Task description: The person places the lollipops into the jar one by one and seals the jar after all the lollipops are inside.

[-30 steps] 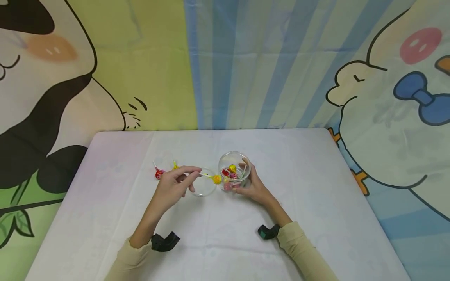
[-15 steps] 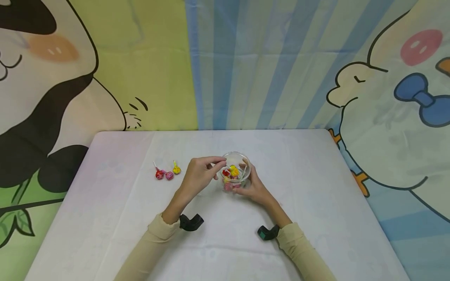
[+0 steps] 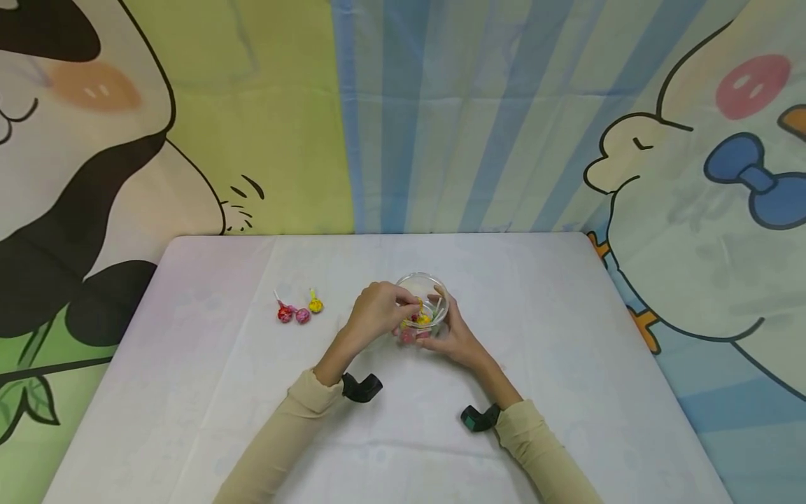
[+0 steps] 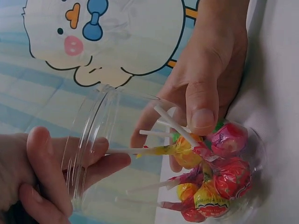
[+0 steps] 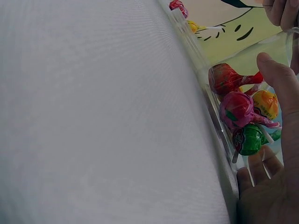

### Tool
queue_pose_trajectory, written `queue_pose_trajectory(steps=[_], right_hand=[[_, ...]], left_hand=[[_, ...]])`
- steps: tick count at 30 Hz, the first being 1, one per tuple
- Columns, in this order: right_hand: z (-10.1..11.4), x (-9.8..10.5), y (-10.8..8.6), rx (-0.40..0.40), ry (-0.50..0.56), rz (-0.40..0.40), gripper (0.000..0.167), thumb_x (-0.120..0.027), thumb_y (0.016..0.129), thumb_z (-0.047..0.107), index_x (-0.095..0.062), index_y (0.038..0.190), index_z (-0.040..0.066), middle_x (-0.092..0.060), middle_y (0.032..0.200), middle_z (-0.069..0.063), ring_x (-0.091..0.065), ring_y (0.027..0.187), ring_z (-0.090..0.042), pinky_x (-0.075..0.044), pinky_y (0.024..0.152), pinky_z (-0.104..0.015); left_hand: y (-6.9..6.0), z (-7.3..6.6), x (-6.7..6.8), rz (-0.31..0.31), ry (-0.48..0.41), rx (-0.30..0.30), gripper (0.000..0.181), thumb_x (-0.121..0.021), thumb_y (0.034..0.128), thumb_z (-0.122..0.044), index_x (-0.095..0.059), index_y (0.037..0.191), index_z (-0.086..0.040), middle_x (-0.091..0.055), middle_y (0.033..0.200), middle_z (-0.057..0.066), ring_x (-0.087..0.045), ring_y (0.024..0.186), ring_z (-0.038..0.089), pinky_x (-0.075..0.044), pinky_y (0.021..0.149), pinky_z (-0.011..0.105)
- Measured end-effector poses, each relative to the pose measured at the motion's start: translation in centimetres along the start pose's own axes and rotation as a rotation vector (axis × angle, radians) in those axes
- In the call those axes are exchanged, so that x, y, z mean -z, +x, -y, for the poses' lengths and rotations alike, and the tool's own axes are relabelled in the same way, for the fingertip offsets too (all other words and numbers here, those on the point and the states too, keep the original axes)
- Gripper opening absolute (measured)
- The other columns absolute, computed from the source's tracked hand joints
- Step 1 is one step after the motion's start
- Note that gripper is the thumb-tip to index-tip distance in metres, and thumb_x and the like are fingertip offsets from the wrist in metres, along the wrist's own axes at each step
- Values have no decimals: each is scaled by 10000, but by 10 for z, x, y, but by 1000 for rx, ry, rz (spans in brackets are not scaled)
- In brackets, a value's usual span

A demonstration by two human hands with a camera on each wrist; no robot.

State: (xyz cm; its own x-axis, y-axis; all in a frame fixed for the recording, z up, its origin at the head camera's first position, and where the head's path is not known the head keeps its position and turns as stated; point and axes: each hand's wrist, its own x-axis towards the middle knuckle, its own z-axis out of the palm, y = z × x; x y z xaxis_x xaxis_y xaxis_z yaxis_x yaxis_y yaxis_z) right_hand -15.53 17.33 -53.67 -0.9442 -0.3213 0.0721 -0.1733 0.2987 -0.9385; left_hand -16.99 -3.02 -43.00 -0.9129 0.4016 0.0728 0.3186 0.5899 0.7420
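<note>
Lowered since the earlier view, the yellow lollipop [image 4: 188, 156] now sits inside the clear jar [image 4: 122, 112], left hand [image 3: 376, 311] pinching its stick [image 4: 125, 151], right hand [image 3: 460, 336] gripping the jar; so three loose lollipops [image 3: 303, 316] remain outside, left.

Left hand [image 3: 376, 311]: reaches in from the left, fingertips together at the mouth of the jar, close to a yellow candy [image 3: 424, 319] inside.
Right hand [image 3: 458, 336]: wraps the right side of the clear jar [image 3: 423, 283], steadying it.
Lollipops to the left of the jar: 3, lying near one another; the red lollipop [image 3: 285, 312] just beside the pink lollipop [image 3: 303, 316], the yellow lollipop [image 3: 315, 305] a little behind to the right.
Tabletop [image 3: 157, 420]: white cover.
Sleeves [image 3: 283, 441]: 2, beige, with a black device [image 3: 362, 388] at each wrist.
Backdrop [image 3: 252, 119]: yellow-green panel, blue stripes, cartoon animals left and right.
</note>
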Motion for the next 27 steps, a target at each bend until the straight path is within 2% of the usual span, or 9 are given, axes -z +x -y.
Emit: queue_pose_trajectory(steps=[2, 8, 11, 15, 18, 20, 23, 27], right_hand=[[5, 0, -1, 7, 3, -1, 1059, -812, 772, 159, -95, 1538, 302, -336, 1515, -160, -307, 1435, -364, -168, 1165, -615], [36, 3, -6, -16, -12, 22, 1031, -781, 786, 78, -86, 1545, 141, -310, 1513, -257, -308, 1419, -434, -186, 1147, -639], [37, 3, -5, -16, -20, 27, 1028, -778, 790, 87, -82, 1546, 131, -309, 1516, -259, -300, 1425, -435, -181, 1146, -646], [37, 2, -5, -18, -28, 29, 1034, -781, 786, 83, -80, 1545, 110, -312, 1515, -254, -303, 1426, -427, -183, 1148, -642], [24, 0, -3, -7, -24, 26, 1054, -784, 777, 63, -69, 1550, 117, -306, 1519, -251, -300, 1427, -431, -175, 1150, -644], [13, -1, -1, 1, -19, 24, 1066, -784, 771, 47, -64, 1553, 134, -303, 1523, -242, -296, 1429, -428, -163, 1152, -645], [1, -2, 1, -1, -11, 14, 1077, -796, 764, 63, -74, 1555, 176, -307, 1536, -194, -285, 1445, -394, -138, 1164, -637], [-1, 0, 0, -10, 1, -3, 1060, -819, 756, 123, -116, 1538, 253, -339, 1527, -126, -297, 1446, -346, -135, 1176, -616]], left_hand=[[1, -1, -1, 0, 21, 1, 101, -737, 854, -205, -792, 907, -139, -759, 798, -15, -544, 358, 62, -380, 439, 219], [1, -2, -1, -6, 40, 8, 95, -757, 837, -209, -798, 899, -150, -737, 703, -32, -474, 327, 9, -361, 429, 214], [1, -3, 0, 7, 48, 14, 101, -759, 837, -222, -799, 897, -151, -737, 705, -32, -484, 329, 20, -364, 429, 218], [-1, -3, 4, 31, 82, 5, 139, -735, 857, -224, -790, 947, -133, -758, 795, -12, -494, 341, 22, -354, 426, 217], [-10, -5, 11, 22, 106, 5, 191, -694, 888, -230, -769, 1035, -135, -755, 824, 11, -487, 338, 11, -340, 423, 219], [-20, -5, 18, -15, 107, 1, 226, -673, 907, -235, -747, 1097, -139, -755, 884, 30, -478, 337, 7, -336, 421, 222], [-40, -1, 31, -120, 68, -12, 245, -672, 911, -215, -727, 1137, -136, -750, 913, 55, -470, 338, 3, -333, 404, 225], [-73, 16, 39, -260, 12, -7, 235, -701, 886, -158, -730, 1118, -132, -745, 924, 46, -455, 343, -13, -299, 371, 219]])
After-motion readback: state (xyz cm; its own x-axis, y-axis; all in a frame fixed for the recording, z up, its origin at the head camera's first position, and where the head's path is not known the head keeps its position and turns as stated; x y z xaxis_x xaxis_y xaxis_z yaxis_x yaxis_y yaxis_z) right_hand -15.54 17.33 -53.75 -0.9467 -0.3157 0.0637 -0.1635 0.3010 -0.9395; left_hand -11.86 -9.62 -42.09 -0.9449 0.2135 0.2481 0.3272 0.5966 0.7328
